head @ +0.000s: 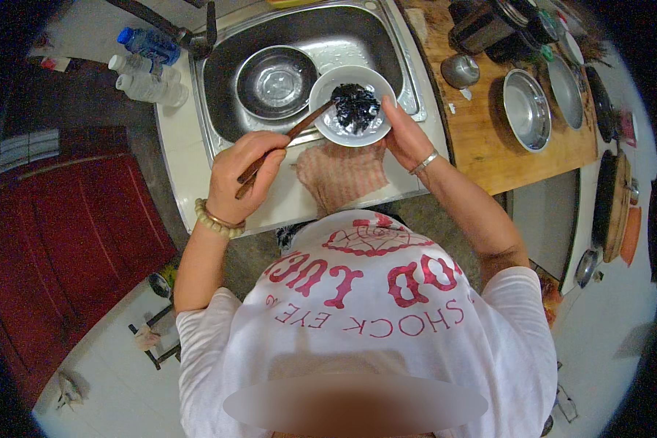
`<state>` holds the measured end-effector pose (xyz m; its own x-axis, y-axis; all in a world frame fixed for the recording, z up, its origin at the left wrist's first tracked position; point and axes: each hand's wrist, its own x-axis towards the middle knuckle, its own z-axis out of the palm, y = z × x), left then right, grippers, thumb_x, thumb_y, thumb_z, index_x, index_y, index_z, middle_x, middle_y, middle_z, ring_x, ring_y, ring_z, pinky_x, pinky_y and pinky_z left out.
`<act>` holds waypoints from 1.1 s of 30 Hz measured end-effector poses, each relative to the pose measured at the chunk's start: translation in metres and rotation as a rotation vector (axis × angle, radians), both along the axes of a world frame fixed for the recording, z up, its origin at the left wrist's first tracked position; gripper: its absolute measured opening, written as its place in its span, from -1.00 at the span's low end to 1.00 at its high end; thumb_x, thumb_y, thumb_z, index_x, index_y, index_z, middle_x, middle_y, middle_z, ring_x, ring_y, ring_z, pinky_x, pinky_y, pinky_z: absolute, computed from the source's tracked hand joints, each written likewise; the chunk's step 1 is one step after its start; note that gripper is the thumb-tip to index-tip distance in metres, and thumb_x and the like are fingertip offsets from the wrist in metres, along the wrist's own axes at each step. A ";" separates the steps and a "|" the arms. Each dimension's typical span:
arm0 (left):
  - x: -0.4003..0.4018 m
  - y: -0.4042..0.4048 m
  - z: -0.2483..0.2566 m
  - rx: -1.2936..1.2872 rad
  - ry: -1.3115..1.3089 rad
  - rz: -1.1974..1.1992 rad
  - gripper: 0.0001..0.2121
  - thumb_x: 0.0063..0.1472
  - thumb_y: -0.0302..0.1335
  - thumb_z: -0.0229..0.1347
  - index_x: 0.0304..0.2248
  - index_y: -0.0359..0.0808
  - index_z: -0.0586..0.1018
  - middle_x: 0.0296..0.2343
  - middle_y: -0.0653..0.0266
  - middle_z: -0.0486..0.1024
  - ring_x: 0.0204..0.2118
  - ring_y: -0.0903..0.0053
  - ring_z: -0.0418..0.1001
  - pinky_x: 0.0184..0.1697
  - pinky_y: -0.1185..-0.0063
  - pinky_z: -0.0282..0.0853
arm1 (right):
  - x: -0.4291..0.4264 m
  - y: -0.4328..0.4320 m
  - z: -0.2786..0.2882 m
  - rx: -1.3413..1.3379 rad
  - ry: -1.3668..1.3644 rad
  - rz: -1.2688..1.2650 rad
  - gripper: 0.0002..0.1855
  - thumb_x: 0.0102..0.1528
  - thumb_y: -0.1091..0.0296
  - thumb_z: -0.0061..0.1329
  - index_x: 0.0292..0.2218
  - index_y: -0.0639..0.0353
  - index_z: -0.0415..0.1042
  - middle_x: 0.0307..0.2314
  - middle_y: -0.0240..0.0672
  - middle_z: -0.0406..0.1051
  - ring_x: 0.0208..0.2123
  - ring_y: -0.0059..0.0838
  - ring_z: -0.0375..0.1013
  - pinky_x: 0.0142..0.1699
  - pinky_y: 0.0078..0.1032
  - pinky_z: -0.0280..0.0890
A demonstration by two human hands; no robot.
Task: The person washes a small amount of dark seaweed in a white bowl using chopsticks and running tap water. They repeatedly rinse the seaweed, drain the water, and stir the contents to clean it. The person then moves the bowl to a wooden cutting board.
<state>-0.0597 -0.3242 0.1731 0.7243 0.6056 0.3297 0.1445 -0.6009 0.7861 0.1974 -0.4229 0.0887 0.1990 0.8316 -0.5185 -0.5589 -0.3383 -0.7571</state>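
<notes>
My left hand [246,172] is closed around a pair of dark wooden chopsticks [306,121], whose tips reach into a white bowl. The white bowl [383,128] is held by its right rim in my right hand [408,134], over the front edge of the sink. Dark, wet, shredded food [356,108], perhaps seaweed, lies in the bowl with what looks like clear liquid. Behind and left of it, a metal basin [276,82] rests in the stainless steel sink [350,33]. Under the bowl, a striped cloth [345,175] lies on the white counter's front edge.
Plastic bottles [152,90] stand left of the sink, near the dark faucet [200,44]. On the wooden board [479,148] at right are a metal bowl [527,112], a small metal cup [460,71] and dark pots [484,27]. A red door or cabinet panel [76,235] is at far left.
</notes>
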 end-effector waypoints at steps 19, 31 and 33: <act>0.022 -0.019 0.009 -0.133 -0.019 -0.117 -0.94 0.04 -0.62 0.02 -0.44 -0.40 0.48 -0.50 0.18 0.46 -0.50 0.41 0.43 -0.42 0.59 0.33 | 0.002 0.001 -0.025 -0.001 -0.023 0.025 -0.41 0.14 -0.04 -0.29 0.09 0.07 0.00 -0.09 -0.40 0.21 -0.13 -0.60 0.24 -0.13 -0.60 0.23; 0.027 -0.015 0.019 -0.086 0.006 -0.117 -0.93 0.03 -0.61 0.06 -0.44 -0.38 0.48 -0.50 0.15 0.44 -0.49 0.35 0.43 -0.44 0.59 0.32 | -0.004 0.002 -0.014 -0.029 -0.006 -0.046 -0.50 0.16 -0.04 -0.31 0.01 0.08 0.10 -0.23 -0.45 0.32 -0.27 -0.65 0.36 -0.23 -0.61 0.31; 0.036 -0.017 0.007 -0.016 -0.065 -0.075 -0.93 0.02 -0.61 0.06 -0.44 -0.38 0.48 -0.49 0.15 0.44 -0.48 0.35 0.43 -0.44 0.59 0.32 | -0.001 0.000 -0.016 -0.027 0.013 0.023 -0.40 0.13 -0.07 -0.28 0.07 0.10 0.00 -0.11 -0.35 0.22 -0.16 -0.54 0.30 -0.16 -0.54 0.30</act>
<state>-0.0237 -0.3414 0.1796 0.7454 0.5556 0.3682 0.0480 -0.5957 0.8018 0.1965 -0.4225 0.0731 0.1730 0.8213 -0.5436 -0.5607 -0.3716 -0.7399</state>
